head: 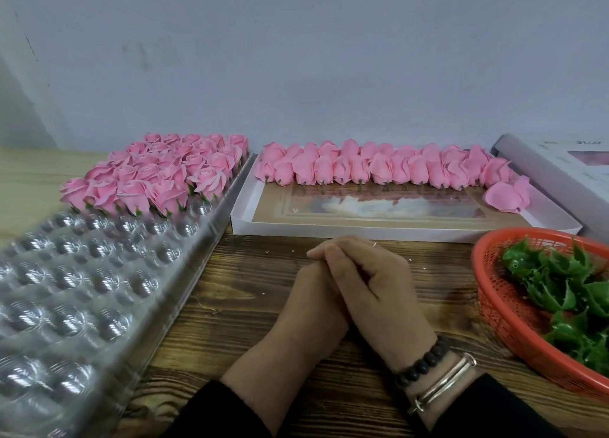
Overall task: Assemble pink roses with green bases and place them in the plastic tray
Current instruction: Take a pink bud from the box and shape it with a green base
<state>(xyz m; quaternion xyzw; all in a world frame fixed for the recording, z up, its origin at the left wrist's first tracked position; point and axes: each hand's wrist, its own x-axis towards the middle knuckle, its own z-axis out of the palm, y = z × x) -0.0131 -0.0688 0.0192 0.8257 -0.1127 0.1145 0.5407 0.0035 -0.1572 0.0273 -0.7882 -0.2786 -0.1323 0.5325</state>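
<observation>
My left hand (309,302) and my right hand (372,282) rest together on the wooden table, the right laid over the left, fingers closed, nothing held in either. A clear plastic tray (99,282) with round cups lies at the left; its far rows hold several assembled pink roses (158,173) with green bases. A flat white box (389,230) beyond my hands holds rows of pink rose heads (379,169) lying on their sides, without bases. Loose green bases (560,292) fill a red basket (494,299) at the right.
A loose pink petal (507,195) lies at the box's right end. A white box lid or carton (566,170) stands at the far right. A grey wall closes off the back of the table. Bare wooden table (250,272) shows around my hands.
</observation>
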